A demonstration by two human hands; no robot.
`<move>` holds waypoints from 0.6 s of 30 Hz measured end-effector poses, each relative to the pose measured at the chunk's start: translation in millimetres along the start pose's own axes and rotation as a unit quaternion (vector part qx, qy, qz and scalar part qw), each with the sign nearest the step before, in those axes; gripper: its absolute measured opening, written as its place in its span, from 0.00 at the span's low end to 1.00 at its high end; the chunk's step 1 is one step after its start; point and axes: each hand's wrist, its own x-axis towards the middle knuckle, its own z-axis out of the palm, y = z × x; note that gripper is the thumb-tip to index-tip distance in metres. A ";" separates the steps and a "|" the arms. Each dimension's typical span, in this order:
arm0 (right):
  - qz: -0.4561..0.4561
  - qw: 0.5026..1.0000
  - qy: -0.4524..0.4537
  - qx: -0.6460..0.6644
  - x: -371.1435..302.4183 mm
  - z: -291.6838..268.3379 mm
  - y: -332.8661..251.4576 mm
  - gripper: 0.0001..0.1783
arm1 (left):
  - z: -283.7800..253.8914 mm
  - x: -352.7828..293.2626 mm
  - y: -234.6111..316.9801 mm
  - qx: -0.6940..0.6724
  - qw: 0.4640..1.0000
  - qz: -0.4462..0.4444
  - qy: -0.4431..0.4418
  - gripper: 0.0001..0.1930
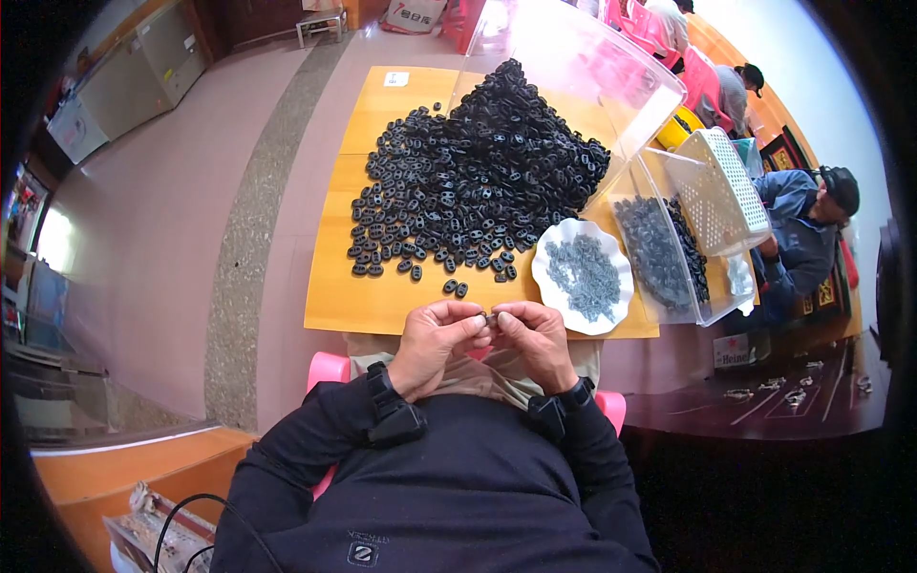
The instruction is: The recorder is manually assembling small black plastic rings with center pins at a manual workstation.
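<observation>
My left hand (432,346) and my right hand (541,346) meet just in front of the table's near edge. Between their fingertips they pinch a small dark piece (491,320), mostly covered by the fingers; it looks like one of the black two-hole oval pieces. A big heap of such black oval pieces (497,158) spreads over the table beyond, with a few loose ones (456,287) close to my left hand. Right of the heap, a white scalloped dish (556,319) holds many tiny translucent grey pieces (585,277).
The wooden table (334,277) ends just beyond my hands. A large clear bin (611,57) lies tipped behind the heap. On the right stand a clear divided box (702,315) of grey and black parts and a white perforated basket (721,181). A person (807,224) sits beyond them.
</observation>
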 end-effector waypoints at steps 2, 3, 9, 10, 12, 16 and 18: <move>0.002 1.000 -0.002 0.030 -0.1 2.2 -3.3 0.09 | -0.8 0.0 0.5 -0.001 1.000 -0.001 -0.005 0.08; 0.002 1.000 -0.002 0.029 0.6 1.2 -2.8 0.09 | -0.3 -0.4 1.0 0.005 1.000 -0.004 0.002 0.08; -0.095 0.949 0.068 -0.293 6.1 -5.2 -4.2 0.08 | -7.1 0.0 0.6 0.006 1.000 0.014 0.020 0.08; -0.155 0.907 0.074 -0.385 7.4 -5.2 -4.2 0.09 | -8.0 0.5 0.7 0.008 0.999 0.027 0.018 0.08; -0.214 0.852 0.078 -0.471 9.4 -5.3 -3.0 0.11 | -7.0 0.2 1.9 -0.001 0.999 0.030 0.019 0.07; -0.215 0.746 0.078 -0.626 14.4 6.5 -4.3 0.15 | -7.3 0.8 2.5 -0.025 0.999 0.039 0.023 0.07; -0.193 0.725 0.088 -0.655 17.8 9.2 -5.6 0.16 | -6.7 0.4 3.1 -0.026 0.999 0.040 0.026 0.07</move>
